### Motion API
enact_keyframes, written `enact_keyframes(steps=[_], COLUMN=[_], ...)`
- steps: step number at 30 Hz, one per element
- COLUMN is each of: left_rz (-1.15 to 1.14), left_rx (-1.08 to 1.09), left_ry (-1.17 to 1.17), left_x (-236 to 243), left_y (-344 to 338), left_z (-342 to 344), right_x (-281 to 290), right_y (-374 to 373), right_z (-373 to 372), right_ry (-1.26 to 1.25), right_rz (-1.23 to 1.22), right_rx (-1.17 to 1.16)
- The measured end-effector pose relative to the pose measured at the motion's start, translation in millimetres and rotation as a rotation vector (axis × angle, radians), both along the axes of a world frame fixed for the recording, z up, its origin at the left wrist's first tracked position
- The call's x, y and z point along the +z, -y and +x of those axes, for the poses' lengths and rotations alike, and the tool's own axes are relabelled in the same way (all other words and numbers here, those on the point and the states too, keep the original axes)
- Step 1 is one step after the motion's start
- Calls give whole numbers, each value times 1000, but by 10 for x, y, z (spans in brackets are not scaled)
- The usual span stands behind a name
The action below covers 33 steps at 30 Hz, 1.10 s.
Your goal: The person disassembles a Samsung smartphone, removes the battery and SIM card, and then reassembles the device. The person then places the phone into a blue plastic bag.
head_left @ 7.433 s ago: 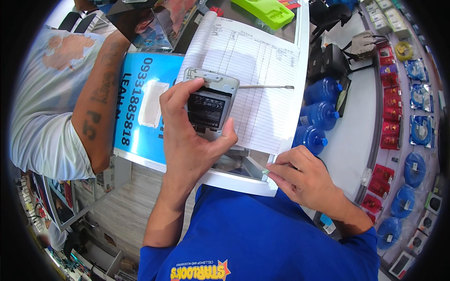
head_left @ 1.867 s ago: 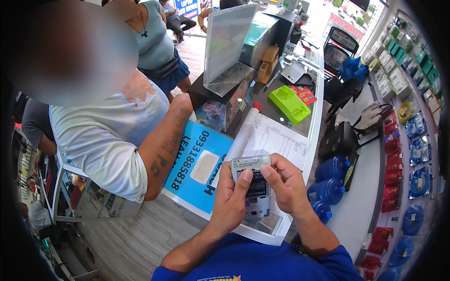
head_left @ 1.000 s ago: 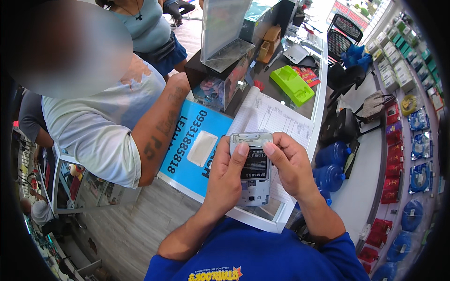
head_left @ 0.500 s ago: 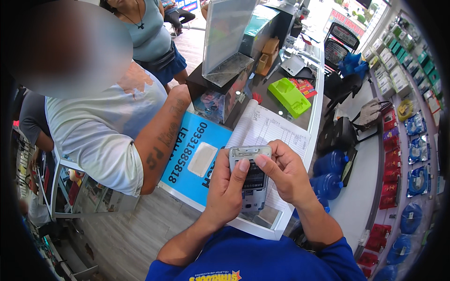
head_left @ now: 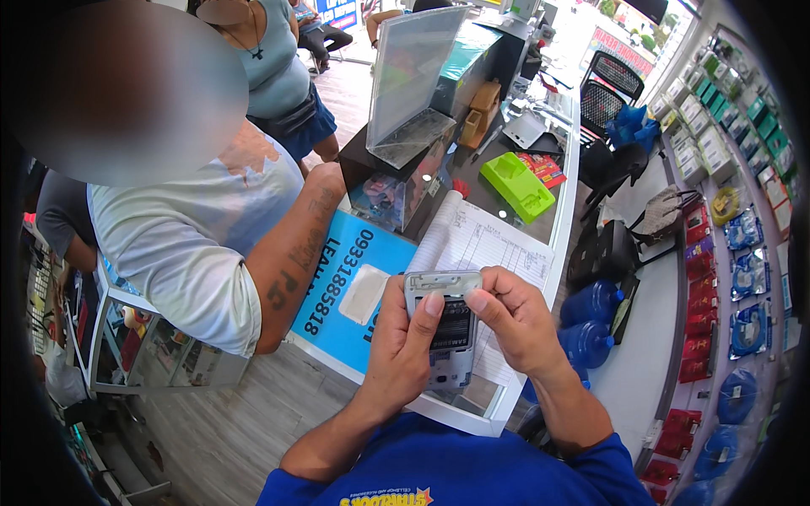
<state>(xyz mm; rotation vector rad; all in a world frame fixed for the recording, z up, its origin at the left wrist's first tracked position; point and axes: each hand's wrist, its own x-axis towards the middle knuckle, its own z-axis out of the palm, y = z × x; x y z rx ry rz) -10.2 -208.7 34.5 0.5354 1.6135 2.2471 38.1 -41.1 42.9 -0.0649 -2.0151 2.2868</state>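
Note:
Between my hands is a mobile phone (head_left: 452,376) with its back cover off, so its dark battery (head_left: 454,327) shows. My left hand (head_left: 403,337) wraps the phone's left side, its thumb lying across the upper part of the battery bay. My right hand (head_left: 516,325) grips the upper right edge, thumb near the top of the battery and fingers curled behind. A pale rectangular cover-like piece (head_left: 364,295) rests on the blue sign (head_left: 337,261) left of my hands. Behind the phone, an open ruled notebook (head_left: 489,240) lies on the glass counter (head_left: 499,422).
A green plastic tray (head_left: 518,185) and a tape dispenser (head_left: 481,114) sit farther back. A clear acrylic stand (head_left: 409,84) rises on the counter. Across it, a person leans a forearm (head_left: 295,261) by the sign. Blue water jugs (head_left: 586,341) and hanging packaged goods (head_left: 747,274) are at the right.
The view has shifted slightly. My right thumb has moved a little to the right, toward the phone's upper edge. Both hands keep hold of the phone.

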Motion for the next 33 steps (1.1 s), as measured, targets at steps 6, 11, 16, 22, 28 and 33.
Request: enact_keyframes(steps=[6, 11, 16, 22, 28, 33], left_rz=[46, 59, 77, 42, 51, 9], left_rx=[-15, -39, -61, -157, -164, -211], left_ry=[108, 115, 151, 367, 374, 229], left_x=[13, -24, -53, -2, 26, 35], left_y=[-10, -75, -145, -110, -54, 18], left_z=[-33, -94, -123, -193, -188, -216], right_x=[52, 3, -84, -47, 54, 59], right_y=[14, 51, 43, -30, -15, -36], right_z=[-7, -52, -74, -89, -86, -35], right_ry=[113, 21, 26, 133, 222, 184], right_rz=[-142, -173, -71, -190, -302, -232], right_rx=[6, -62, -134, -70, -105, -33])
